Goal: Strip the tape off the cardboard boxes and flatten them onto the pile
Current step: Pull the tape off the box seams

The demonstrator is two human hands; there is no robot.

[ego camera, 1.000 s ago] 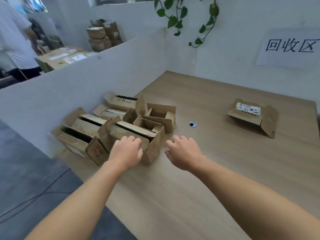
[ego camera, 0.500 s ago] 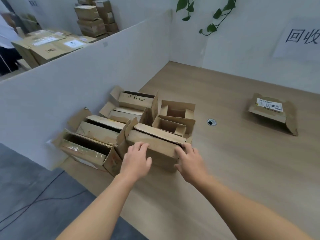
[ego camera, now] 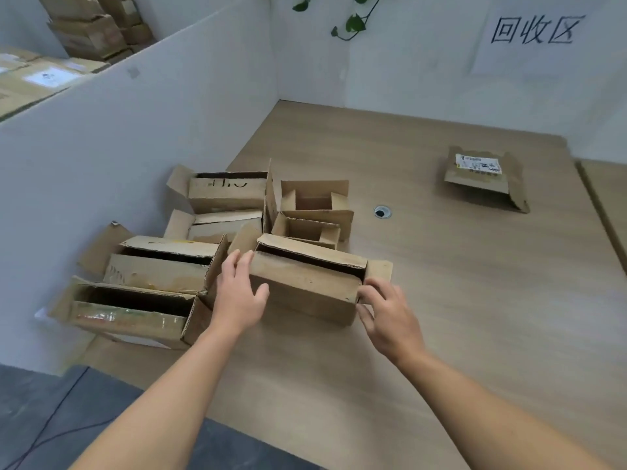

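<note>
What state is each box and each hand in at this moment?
front box, standing, top flaps open, not flattened
left hand, grips the front box's left end
right hand, grips the front box's right end
taped box, top open, glossy tape on its front
labelled box, mostly flattened, lying alone at far right

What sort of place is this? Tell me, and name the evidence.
Probably a shipping workroom's recycling corner: wall sign reading 回收区, opened cardboard boxes on the table, more cartons stacked beyond the partition.
</note>
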